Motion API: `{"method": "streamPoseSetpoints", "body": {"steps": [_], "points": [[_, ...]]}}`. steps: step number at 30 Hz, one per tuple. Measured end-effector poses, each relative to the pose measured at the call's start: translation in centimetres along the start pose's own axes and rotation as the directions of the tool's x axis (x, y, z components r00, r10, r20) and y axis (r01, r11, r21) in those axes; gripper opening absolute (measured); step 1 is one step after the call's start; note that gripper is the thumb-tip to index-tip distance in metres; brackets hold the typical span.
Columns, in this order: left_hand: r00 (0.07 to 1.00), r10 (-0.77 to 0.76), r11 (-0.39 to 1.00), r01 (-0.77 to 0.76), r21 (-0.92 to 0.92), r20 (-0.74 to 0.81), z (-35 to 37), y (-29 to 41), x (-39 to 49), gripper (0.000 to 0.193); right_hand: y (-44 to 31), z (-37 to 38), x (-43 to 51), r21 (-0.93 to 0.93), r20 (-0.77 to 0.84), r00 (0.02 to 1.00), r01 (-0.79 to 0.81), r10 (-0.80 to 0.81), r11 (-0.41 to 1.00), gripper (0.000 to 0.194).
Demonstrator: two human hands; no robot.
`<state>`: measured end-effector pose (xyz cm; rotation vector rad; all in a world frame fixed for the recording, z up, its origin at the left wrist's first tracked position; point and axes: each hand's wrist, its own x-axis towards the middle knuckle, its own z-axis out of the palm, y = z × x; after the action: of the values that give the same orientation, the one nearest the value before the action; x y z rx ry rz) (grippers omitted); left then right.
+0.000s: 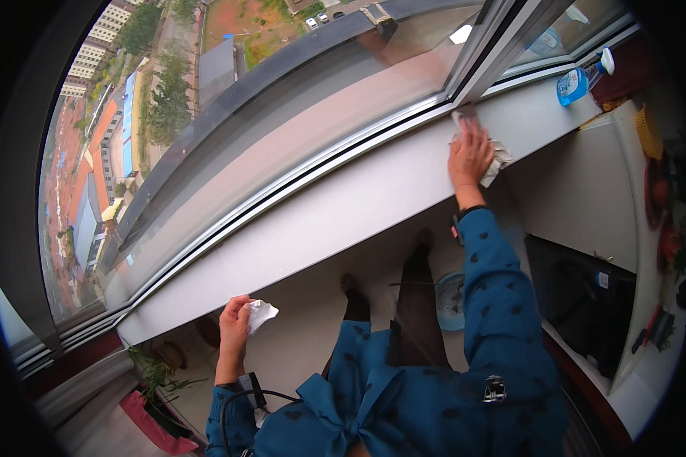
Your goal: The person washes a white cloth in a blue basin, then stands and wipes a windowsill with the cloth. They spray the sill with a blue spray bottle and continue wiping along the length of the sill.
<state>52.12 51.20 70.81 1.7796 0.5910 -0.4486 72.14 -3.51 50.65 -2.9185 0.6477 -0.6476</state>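
My right hand (470, 154) presses a crumpled white cloth or paper wipe (496, 163) flat on the white windowsill (343, 208), close to the window frame's corner. Parts of the wipe stick out beyond the fingertips and beside the palm; the fingers are slightly blurred. At the sill's front edge on the left, my left hand (235, 320) pinches a small piece of white tissue or wipe (262, 315) between thumb and fingers. A spray bottle of blue liquid (573, 85) with a white trigger head stands on the sill, right of my right hand.
The closed window (297, 131) runs along the sill, with buildings far below. A white cabinet (577, 188) stands at the right, a yellow basket (649, 132) on top. On the floor are a light-blue basin (450, 308) and, lower left, a green plant (163, 365).
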Motion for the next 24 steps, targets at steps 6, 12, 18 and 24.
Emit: {"method": "streamPoseSetpoints", "body": {"steps": [6,12,18,24], "points": [[0.999,0.037,0.997,-0.039,-0.06,-0.039,-5.2,-2.6,-0.8,0.016,-16.7,-7.0,-15.5,0.332,0.13,0.968,0.16,-0.213,0.93,0.054],[0.992,0.116,0.989,-0.12,-0.092,-0.046,-10.8,-4.2,-2.1,0.016,-30.8,-10.9,-27.0,0.697,0.115,0.798,0.359,-0.591,0.62,0.048],[0.994,0.1,0.988,-0.105,-0.109,-0.051,-14.4,-6.1,-1.4,0.016,-22.9,-8.4,-16.5,0.81,-0.02,0.953,0.193,-0.303,0.554,0.041],[0.996,0.09,0.996,-0.09,-0.004,0.012,-11.9,-6.5,-0.1,0.014,5.0,-3.6,0.4,0.762,-0.057,0.672,-0.449,0.738,0.467,0.048]]}}
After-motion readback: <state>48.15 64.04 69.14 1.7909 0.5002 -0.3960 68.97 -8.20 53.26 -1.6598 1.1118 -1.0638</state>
